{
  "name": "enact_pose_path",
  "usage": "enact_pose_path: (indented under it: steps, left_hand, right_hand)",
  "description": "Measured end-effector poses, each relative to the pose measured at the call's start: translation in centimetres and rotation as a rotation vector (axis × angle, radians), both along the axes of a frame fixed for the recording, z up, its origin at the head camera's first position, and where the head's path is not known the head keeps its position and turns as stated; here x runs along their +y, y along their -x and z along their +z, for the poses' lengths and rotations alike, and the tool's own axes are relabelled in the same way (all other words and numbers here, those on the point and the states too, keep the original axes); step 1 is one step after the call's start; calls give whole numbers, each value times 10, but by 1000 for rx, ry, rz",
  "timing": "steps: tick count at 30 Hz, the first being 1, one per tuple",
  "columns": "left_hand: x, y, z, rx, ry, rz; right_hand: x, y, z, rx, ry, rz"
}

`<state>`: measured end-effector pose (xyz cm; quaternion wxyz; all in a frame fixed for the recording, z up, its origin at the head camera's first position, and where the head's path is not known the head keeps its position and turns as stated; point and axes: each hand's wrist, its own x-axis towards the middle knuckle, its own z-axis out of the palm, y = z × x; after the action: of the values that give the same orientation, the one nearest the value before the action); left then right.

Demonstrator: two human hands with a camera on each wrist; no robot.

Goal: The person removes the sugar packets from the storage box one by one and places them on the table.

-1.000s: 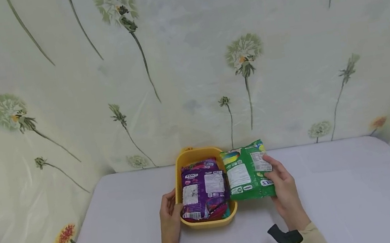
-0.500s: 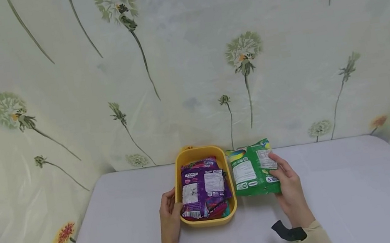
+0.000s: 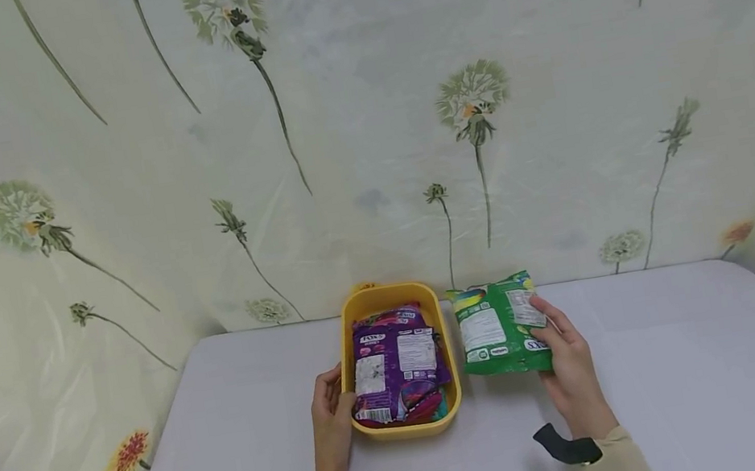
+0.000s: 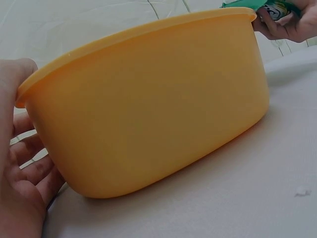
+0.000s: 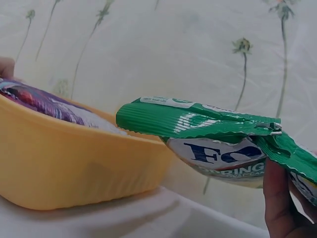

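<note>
A yellow plastic tub stands on the table, seen whole from above in the head view. My left hand grips its left side, with the thumb over the rim and the fingers along the outer wall. Inside lies a purple candy bag, back side up, over more colourful bags. To the right of the tub, my right hand holds a green candy bag by its right edge. In the right wrist view, the bag hangs raised beside the tub, its crimped end close to the rim.
A white cloth covers the table. Behind it rises a pale sheet printed with dandelions, near the tub's far side. Black curved pieces are worn at both wrists.
My right hand has moved right with the green bag, from beside the tub's rim to a small gap away from it. The left hand and the tub have stayed in place.
</note>
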<state>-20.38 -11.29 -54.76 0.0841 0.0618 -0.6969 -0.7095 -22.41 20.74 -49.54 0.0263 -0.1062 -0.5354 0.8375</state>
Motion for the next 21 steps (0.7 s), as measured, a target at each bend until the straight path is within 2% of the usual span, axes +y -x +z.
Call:
enact_pose_path:
  steps: [21]
  left_hand:
    - [2, -1, 1, -7, -3, 10]
  right_hand:
    - [1, 8, -18, -88, -62, 37]
